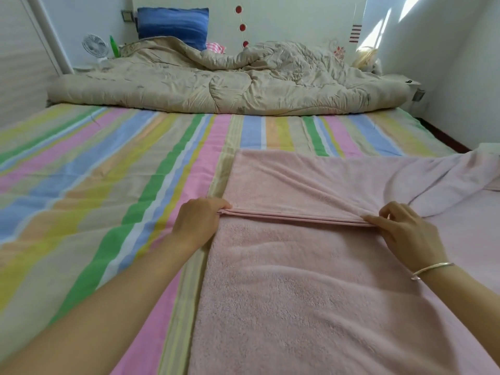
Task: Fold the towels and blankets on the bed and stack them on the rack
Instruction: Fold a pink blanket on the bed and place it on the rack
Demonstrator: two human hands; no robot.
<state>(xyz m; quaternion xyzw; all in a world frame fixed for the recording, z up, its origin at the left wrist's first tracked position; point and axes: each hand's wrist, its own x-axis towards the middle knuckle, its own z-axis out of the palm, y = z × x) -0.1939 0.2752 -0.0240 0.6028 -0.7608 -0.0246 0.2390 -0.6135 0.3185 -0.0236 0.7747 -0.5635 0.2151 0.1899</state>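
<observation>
I am in a bedroom at home. Before me lies a wide bed (108, 171) made up in pastel stripes, with a crumpled beige quilt (216, 85) bunched across its far end. A blue pillow (173, 25) leans against the white headboard (297, 20), which has red dots. A small white fan (94, 47) and a green bottle (115, 47) stand in the corner, and a plain white wall (446, 63) closes in my right side.

Left hand (198, 221) and right hand (405, 235) left bare, forearms uncovered, a thin silver bangle (432, 269) worn at the right wrist
</observation>
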